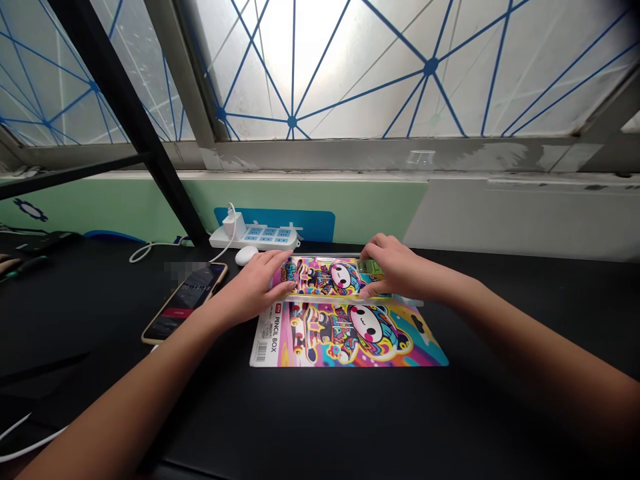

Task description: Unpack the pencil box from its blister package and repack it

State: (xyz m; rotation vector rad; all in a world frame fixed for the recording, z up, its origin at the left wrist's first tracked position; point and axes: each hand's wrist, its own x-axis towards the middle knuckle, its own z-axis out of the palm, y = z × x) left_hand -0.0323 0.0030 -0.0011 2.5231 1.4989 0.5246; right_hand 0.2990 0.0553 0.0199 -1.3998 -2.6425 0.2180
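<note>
A colourful pencil box [325,278] with a cartoon figure on its lid lies on the black desk [320,413]. My left hand [253,287] grips its left end, fingers curled round the edge. My right hand [395,270] grips its right end, next to a small green part [371,267] of the box. Just in front of the box lies a flat printed card [350,337] with the same cartoon and the words "PENCIL BOX" along its left side. The box's near edge overlaps the card's far edge.
A phone [186,300] with a lit screen lies left of the box. Behind it are a white power strip [255,237] with a plugged charger and cable, and a small white oval object [246,255]. Tools lie at the far left. A window sill runs behind.
</note>
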